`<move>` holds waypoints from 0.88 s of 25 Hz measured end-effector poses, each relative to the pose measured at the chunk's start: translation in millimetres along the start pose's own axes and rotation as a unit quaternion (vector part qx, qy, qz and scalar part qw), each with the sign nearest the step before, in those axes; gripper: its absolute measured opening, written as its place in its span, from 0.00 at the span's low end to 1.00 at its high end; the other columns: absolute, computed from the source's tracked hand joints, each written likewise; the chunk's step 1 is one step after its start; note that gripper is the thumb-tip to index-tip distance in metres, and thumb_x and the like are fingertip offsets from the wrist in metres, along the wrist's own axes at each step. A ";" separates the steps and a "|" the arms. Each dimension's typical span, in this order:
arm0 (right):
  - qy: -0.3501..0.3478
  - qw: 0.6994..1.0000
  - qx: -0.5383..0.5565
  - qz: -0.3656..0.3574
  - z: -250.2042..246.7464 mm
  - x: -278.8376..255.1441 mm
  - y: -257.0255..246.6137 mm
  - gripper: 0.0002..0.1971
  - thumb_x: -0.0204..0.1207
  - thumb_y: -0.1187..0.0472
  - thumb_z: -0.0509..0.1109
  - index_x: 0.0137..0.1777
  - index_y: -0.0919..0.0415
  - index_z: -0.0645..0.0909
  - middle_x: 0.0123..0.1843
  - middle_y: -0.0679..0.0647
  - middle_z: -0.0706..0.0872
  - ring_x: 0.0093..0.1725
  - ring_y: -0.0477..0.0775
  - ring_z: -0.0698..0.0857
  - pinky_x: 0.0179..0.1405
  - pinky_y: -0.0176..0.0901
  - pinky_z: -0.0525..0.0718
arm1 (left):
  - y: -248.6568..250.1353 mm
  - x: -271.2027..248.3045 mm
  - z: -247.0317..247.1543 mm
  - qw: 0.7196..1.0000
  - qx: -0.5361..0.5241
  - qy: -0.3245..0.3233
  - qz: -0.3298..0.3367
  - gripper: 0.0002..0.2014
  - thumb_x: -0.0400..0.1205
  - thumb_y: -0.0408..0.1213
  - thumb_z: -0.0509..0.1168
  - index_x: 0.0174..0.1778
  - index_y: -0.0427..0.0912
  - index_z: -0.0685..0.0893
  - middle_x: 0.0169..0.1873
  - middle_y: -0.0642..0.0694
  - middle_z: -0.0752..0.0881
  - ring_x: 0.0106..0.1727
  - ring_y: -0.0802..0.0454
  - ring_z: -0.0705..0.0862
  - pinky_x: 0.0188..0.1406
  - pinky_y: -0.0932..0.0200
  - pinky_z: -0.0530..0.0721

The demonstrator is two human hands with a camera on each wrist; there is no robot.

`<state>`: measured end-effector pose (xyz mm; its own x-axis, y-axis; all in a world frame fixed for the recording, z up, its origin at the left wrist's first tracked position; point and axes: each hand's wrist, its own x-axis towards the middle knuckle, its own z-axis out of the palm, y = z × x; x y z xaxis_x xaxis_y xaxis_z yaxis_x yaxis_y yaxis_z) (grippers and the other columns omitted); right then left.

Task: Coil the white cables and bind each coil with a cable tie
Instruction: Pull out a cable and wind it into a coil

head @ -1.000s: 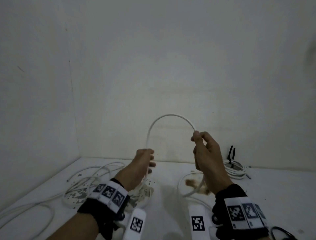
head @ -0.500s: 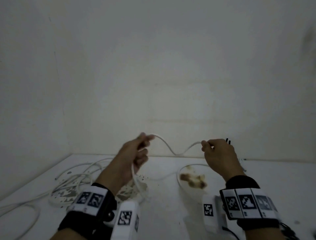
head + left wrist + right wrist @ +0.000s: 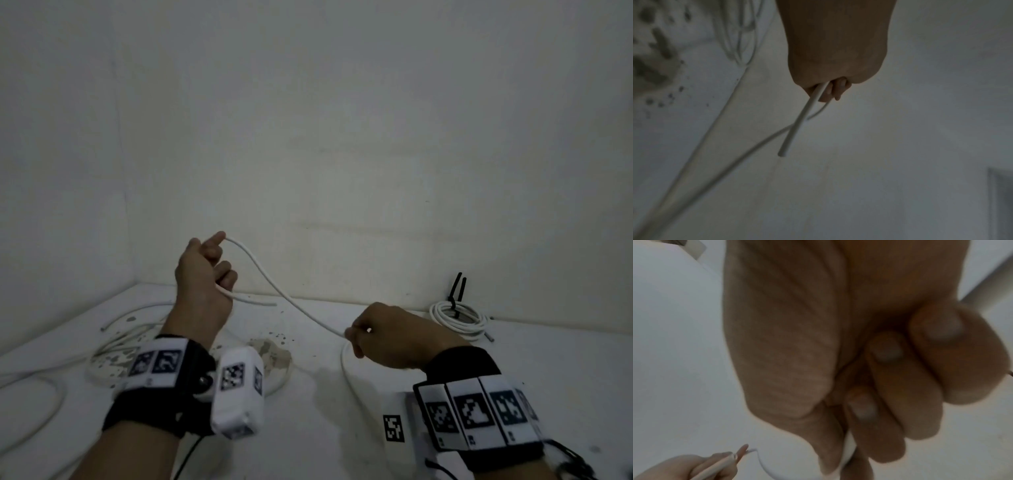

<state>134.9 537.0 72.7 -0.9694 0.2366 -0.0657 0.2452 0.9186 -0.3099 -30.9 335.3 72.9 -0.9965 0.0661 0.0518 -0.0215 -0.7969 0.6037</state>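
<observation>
Left hand [image 3: 202, 274] raised since 0.5 s ago, fist round white cable [image 3: 291, 301] end | right hand [image 3: 387, 337] dropped to 4 o'clock, pinching cable | first loop forming

The head view looks forward and down from above both wrists toward the far wall, taking in the surface [image 3: 548, 359] to its far-left corner. The left wrist view sits close behind the left hand [image 3: 835, 48], facing along it down at the surface. The right wrist view is closer still, the right hand [image 3: 849, 345] filling most of it. All three share the white cable [image 3: 287, 294] between the hands.
</observation>
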 end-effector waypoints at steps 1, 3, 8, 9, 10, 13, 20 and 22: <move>0.008 1.000 -0.013 0.002 2.2 1.5 -3.2 0.15 0.87 0.46 0.59 0.50 0.55 0.81 0.48 0.52 0.84 0.45 0.52 0.83 0.42 0.40 0.78 | 5.3 3.3 -6.1 0.999 -0.028 0.009 -0.014 0.20 0.91 0.49 0.50 0.50 0.41 0.83 0.16 0.57 0.70 0.13 0.59 0.58 0.12 0.67 0.56; 0.064 0.997 -0.029 0.031 7.7 4.9 -7.8 0.15 0.87 0.48 0.59 0.60 0.58 0.79 0.60 0.59 0.83 0.60 0.60 0.83 0.53 0.44 0.78 | 15.1 6.9 -19.1 0.996 -0.071 0.036 -0.043 0.19 0.88 0.51 0.53 0.43 0.42 0.82 0.16 0.57 0.69 0.13 0.59 0.58 0.12 0.66 0.57; 0.248 0.962 0.042 0.101 14.9 11.2 -3.7 0.16 0.89 0.53 0.55 0.62 0.62 0.80 0.58 0.61 0.86 0.56 0.63 0.84 0.43 0.44 0.71 | 26.3 4.3 -29.9 0.987 -0.116 0.044 -0.098 0.10 0.76 0.40 0.59 0.40 0.42 0.84 0.18 0.58 0.69 0.15 0.59 0.61 0.16 0.66 0.58; 0.264 0.957 0.053 0.111 15.7 12.5 -0.4 0.16 0.89 0.54 0.54 0.61 0.63 0.80 0.57 0.62 0.86 0.55 0.64 0.84 0.42 0.44 0.70 | 25.6 3.5 -28.1 0.983 -0.143 0.027 -0.114 0.10 0.74 0.36 0.59 0.45 0.39 0.84 0.18 0.58 0.70 0.14 0.60 0.63 0.15 0.67 0.61; 0.277 0.951 0.060 0.123 17.3 14.0 3.6 0.16 0.90 0.54 0.53 0.60 0.63 0.80 0.57 0.62 0.86 0.55 0.65 0.84 0.42 0.45 0.70 | 24.3 3.5 -26.9 0.978 -0.165 0.009 -0.125 0.15 0.72 0.32 0.59 0.53 0.34 0.83 0.18 0.58 0.72 0.14 0.60 0.65 0.16 0.68 0.63; 0.324 0.933 0.065 0.144 21.3 18.4 16.4 0.16 0.90 0.54 0.52 0.57 0.63 0.77 0.56 0.64 0.85 0.54 0.67 0.83 0.41 0.47 0.68 | 20.4 4.8 -23.7 0.973 -0.179 -0.033 -0.141 0.19 0.77 0.29 0.57 0.63 0.26 0.76 0.17 0.56 0.71 0.12 0.59 0.65 0.15 0.70 0.62; 0.440 0.883 0.067 0.149 19.7 22.0 25.3 0.19 0.90 0.50 0.50 0.51 0.63 0.75 0.40 0.61 0.83 0.36 0.61 0.75 0.34 0.48 0.66 | 22.3 1.4 -24.4 0.985 -0.140 0.037 -0.096 0.09 0.77 0.36 0.57 0.38 0.42 0.83 0.13 0.57 0.63 0.13 0.57 0.60 0.15 0.68 0.57; 0.469 0.867 0.113 0.125 19.0 22.6 21.8 0.18 0.90 0.51 0.52 0.49 0.64 0.76 0.40 0.65 0.84 0.38 0.66 0.81 0.33 0.47 0.66 | 20.8 3.1 -25.0 0.987 -0.129 0.041 -0.089 0.14 0.84 0.39 0.52 0.39 0.43 0.82 0.14 0.57 0.64 0.13 0.57 0.61 0.15 0.68 0.58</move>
<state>118.1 556.3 46.4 -0.4224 0.6705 0.6099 0.3355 0.7408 -0.5820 -36.5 303.9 65.7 -0.9782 0.1778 -0.1075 -0.2055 -0.9041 0.3747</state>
